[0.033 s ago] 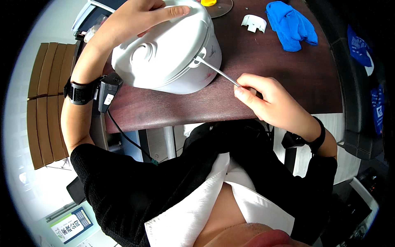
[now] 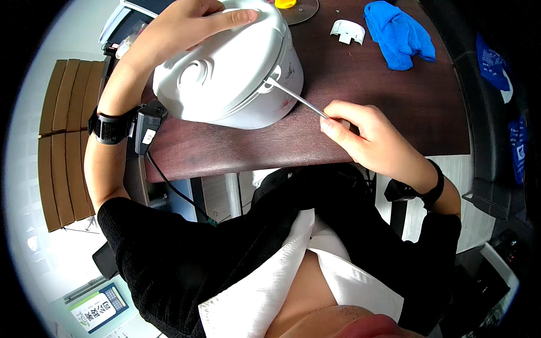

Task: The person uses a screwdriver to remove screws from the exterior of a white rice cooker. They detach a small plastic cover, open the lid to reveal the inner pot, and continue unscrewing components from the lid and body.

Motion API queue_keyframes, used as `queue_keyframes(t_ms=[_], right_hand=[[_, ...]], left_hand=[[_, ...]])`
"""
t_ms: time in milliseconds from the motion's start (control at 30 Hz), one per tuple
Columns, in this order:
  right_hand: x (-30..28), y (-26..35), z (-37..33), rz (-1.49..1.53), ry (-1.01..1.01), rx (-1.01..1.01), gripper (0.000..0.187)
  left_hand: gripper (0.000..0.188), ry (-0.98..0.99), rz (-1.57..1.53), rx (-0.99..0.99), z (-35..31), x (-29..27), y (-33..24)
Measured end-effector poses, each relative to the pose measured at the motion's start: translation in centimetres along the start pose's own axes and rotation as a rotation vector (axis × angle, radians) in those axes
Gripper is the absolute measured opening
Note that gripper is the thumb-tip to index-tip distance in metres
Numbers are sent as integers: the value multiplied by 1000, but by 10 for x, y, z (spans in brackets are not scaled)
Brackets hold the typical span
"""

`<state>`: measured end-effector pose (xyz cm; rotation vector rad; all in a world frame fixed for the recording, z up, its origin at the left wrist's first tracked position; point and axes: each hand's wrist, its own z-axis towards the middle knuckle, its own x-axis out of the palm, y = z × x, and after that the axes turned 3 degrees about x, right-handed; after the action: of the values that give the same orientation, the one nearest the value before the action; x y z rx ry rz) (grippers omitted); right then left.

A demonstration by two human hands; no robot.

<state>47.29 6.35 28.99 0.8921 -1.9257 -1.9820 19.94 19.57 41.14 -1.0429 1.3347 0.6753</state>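
A white rice cooker (image 2: 236, 101) with a rounded lid stands tilted in my view on the dark table. My left hand (image 2: 189, 28) rests on the lid, thumb stretched out over it; its other fingers are partly hidden. In the closed fingers of my right hand (image 2: 366, 132) is a thin metal-shafted tool, seemingly a flat screwdriver (image 2: 301, 100). Its flattened tip touches a pale recessed fitting (image 2: 274, 79) on the cooker's side, just under the lid's edge. The tool's handle is mostly covered by my palm.
Farther back lie a small white plastic part (image 2: 347, 31), a blue cloth (image 2: 399, 36) and a round transparent lid (image 2: 304, 10) with something yellow on it. Brown cartons (image 2: 66, 141) stand at the left. A black cable (image 2: 177, 191) hangs from my left wrist device (image 2: 149, 127).
My left hand has shifted very slightly on the lid, its thumb a little to the left. The tool and my right hand look the same.
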Motion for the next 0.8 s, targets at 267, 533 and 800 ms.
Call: queue_keyframes(t_ms=[267, 533, 800], right_hand=[[4, -18, 14, -5, -126, -244, 16], [12, 9, 45, -14, -202, -499, 12], [11, 29, 67, -46, -210, -599, 16]], left_hand=[[73, -173, -289, 39, -1, -3, 21], [51, -438, -685, 25, -21, -15, 9], [35, -632, -818, 127, -36, -26, 21]])
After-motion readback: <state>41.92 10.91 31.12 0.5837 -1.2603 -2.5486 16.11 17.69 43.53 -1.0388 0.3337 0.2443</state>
